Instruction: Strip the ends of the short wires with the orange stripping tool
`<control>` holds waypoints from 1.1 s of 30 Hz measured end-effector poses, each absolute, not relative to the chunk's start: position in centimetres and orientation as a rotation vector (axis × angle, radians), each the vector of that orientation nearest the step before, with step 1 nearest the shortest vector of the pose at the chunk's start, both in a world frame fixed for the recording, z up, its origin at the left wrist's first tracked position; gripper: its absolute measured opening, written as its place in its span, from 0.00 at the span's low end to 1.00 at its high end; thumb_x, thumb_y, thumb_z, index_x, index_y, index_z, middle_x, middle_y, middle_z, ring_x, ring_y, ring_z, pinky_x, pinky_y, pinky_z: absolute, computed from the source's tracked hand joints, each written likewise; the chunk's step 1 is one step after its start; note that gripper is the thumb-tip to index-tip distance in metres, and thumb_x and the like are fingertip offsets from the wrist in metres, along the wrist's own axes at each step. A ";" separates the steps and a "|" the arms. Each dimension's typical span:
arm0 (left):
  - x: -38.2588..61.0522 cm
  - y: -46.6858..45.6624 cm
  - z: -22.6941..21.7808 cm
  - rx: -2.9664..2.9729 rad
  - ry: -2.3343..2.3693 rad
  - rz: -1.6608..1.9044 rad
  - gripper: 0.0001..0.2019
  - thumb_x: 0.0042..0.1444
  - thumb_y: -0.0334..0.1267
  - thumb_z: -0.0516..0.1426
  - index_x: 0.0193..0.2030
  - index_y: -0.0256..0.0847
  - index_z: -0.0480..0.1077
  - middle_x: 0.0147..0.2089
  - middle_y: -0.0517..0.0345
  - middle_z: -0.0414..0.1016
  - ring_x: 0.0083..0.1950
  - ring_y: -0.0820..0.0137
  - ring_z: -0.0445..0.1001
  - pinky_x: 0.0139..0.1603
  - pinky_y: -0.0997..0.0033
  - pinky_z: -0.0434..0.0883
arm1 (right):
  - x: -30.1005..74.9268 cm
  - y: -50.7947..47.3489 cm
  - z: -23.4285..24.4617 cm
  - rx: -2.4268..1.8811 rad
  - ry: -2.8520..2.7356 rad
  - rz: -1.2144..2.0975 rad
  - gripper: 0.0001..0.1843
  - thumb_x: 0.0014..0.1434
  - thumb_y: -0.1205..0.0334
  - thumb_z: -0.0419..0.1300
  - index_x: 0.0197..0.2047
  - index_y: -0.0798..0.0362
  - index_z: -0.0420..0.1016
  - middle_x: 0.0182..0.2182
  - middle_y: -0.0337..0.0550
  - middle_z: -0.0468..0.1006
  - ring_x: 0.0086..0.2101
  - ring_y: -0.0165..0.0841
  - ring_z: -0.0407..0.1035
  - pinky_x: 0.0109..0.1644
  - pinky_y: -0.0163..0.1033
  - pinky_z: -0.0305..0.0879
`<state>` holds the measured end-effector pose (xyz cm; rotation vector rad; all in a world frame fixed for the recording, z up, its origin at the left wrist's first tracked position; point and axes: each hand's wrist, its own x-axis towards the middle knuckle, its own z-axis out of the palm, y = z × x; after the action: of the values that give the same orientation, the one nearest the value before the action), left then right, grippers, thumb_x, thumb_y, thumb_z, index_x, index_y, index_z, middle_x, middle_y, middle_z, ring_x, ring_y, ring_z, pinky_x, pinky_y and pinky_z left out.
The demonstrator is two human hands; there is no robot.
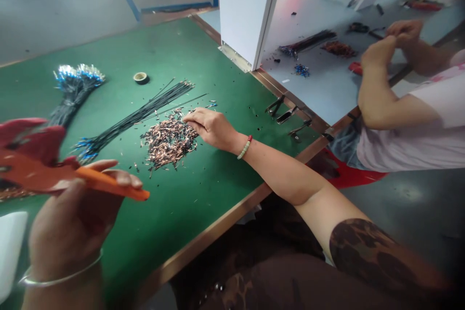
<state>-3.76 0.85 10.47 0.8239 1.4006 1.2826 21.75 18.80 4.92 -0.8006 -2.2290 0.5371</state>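
My left hand (72,223) grips an orange-and-red hand tool (105,183) that looks like a wire stripper, raised over the near left of the table. At the upper right edge of a pile of small copper-and-black wire scraps (169,140), my right hand (212,127) is closed in a pinch; what its fingertips hold, if anything, cannot be made out. Just beyond the pile lies a bundle of black wires (145,111) with blue ends at the near left. A thicker bundle of wires (74,89) with blue and clear ends rests farther left.
A roll of tape (141,77) sits on the green tabletop (174,242). Beyond a white upright panel (247,9), another person's hands (392,43) work at a pale table with wires and scraps. Metal clamp-like pieces (286,115) line the right edge. A white object (10,252) stands lower left.
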 end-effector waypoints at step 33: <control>0.7 1.6 6.2 1.094 1.299 0.923 0.20 0.61 0.55 0.65 0.46 0.38 0.78 0.40 0.48 0.84 0.40 0.59 0.83 0.46 0.62 0.81 | 21.8 17.9 6.4 -0.434 -2.012 1.104 0.05 0.69 0.64 0.65 0.42 0.58 0.81 0.38 0.42 0.77 0.34 0.26 0.69 0.40 0.35 0.70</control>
<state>0.68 1.59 6.21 1.0936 1.2993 0.9228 21.76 17.86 6.42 -0.4338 -2.0118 1.1036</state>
